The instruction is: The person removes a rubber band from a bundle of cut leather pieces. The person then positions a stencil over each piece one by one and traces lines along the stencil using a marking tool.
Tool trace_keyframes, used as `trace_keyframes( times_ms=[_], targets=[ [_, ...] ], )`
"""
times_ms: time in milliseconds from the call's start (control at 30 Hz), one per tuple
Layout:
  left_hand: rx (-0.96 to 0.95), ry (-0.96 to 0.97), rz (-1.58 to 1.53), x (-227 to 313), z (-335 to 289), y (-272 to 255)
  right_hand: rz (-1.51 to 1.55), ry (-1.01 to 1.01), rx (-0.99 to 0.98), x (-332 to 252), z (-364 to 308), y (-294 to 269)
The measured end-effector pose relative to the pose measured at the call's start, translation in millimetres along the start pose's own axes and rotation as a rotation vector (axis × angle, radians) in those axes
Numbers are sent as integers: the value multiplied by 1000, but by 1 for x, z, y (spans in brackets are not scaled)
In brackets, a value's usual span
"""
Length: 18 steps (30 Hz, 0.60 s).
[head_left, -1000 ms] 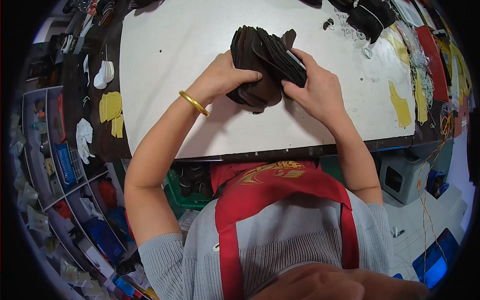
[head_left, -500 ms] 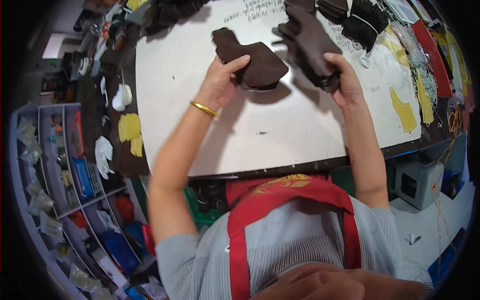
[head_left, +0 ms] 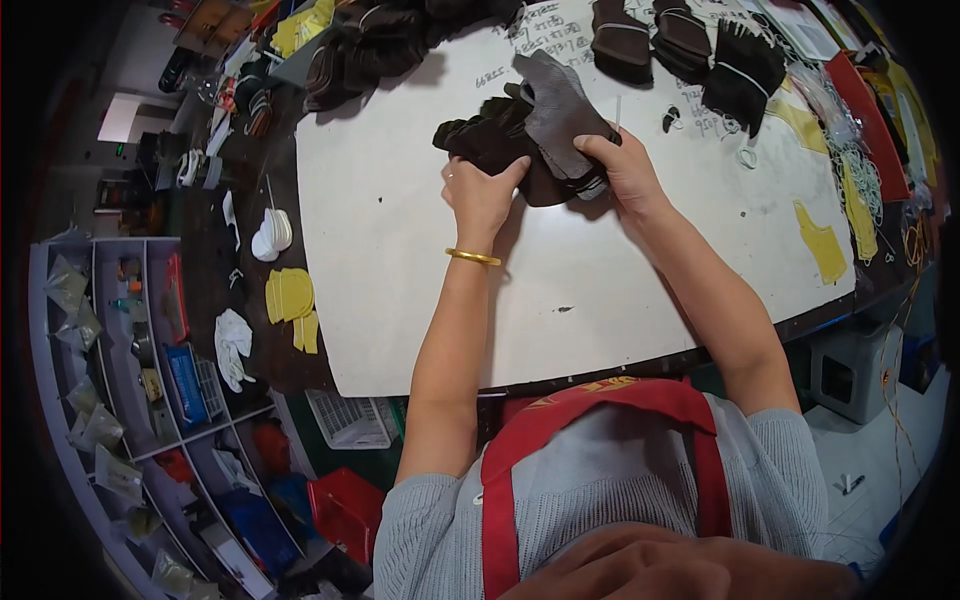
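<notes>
Gripping a stack of dark brown leather pieces (head_left: 500, 150) at the far middle of the white table (head_left: 400, 260): left hand (head_left: 482, 193) clamped on its near edge, right hand (head_left: 622, 165) closed around the other end with a grey piece (head_left: 558, 110) folded on top, apparently to keep the layers squared together. Lying beyond, banded dark bundles (head_left: 680, 45). Scattered off to the left, yellow cut shapes (head_left: 288, 298) beside shelving (head_left: 130, 350).

White worktable (head_left: 400, 260), shelving unit (head_left: 120, 380) left, pale floor (head_left: 870, 440) right.
</notes>
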<state>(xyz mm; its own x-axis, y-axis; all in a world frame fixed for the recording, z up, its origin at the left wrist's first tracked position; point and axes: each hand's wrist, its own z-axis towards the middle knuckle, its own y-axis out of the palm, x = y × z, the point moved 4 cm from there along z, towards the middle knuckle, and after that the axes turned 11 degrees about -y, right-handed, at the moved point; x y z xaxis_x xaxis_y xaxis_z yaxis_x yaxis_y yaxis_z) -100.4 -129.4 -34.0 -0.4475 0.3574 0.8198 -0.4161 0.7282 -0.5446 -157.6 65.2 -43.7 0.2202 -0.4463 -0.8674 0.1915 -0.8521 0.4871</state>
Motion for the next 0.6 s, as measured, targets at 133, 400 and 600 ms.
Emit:
trace_keyframes(
  times_ms=[133, 400, 600],
  targets=[
    [179, -30, 269, -17, -18, -27, -57, -67, -16, -2, -5, 7],
    [-598, -117, -923, 8, -118, -20, -167, -263, -336, -9, -90, 48],
    [-386, 69, -350, 17, -103, -58, -805, -558, -513, -34, -103, 23]
  ],
)
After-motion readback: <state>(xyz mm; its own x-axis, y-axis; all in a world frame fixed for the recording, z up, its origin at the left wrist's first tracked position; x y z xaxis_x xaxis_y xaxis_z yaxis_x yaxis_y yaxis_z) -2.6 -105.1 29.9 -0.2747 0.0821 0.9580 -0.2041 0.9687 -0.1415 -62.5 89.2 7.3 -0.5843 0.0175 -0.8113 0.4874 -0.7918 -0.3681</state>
